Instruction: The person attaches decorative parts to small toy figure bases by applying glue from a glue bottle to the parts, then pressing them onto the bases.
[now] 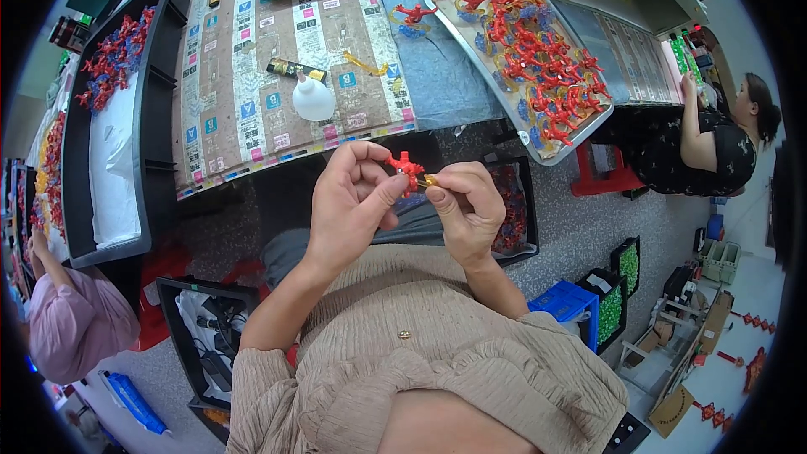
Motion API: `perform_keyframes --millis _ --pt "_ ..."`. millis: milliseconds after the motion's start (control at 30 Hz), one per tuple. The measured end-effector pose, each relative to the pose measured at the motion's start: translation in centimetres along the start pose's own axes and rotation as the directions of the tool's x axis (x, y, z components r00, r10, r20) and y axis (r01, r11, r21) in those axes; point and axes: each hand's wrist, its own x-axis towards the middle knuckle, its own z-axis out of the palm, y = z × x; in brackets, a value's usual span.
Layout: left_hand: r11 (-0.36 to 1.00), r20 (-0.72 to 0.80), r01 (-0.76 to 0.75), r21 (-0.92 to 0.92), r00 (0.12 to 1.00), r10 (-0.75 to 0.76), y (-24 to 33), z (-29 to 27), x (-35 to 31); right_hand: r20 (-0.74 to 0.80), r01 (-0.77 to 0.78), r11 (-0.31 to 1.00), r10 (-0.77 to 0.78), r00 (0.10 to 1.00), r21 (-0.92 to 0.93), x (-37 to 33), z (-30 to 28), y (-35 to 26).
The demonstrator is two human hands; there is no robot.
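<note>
Patterned tabletop (pixel 231 76) lies beyond the grip, left hand (pixel 349 202) closed on a red figure (pixel 406 166), right hand (pixel 469 212) pinching a yellow piece (pixel 430 180) beside it.

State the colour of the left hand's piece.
The piece is mostly red; see the head view.

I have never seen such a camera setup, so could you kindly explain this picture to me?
There is no robot here, just a person working bare-handed. The single picture comes from a wide fisheye camera on their head, looking down, so straight edges bend. The left hand holds a small red piece; the right hand pinches a small amber piece beside it. On the patterned table are a white squeeze bottle and a metal tray of red, blue and amber pieces.
</note>
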Motion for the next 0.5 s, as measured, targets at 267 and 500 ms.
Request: perform_keyframes --millis 267,500 --pt "0.97 0.045 0.138 -0.2 0.99 -0.131 -0.9 -0.1 0.5 0.004 -0.051 0.998 0.051 0.999 0.034 -0.3 0.1 0.2" --pt "0.86 0.186 0.251 -0.445 0.965 -0.185 -2.5 -0.4 0.7 0.03 -0.095 0.989 0.092 0.995 0.112 -0.4 0.0 0.3"
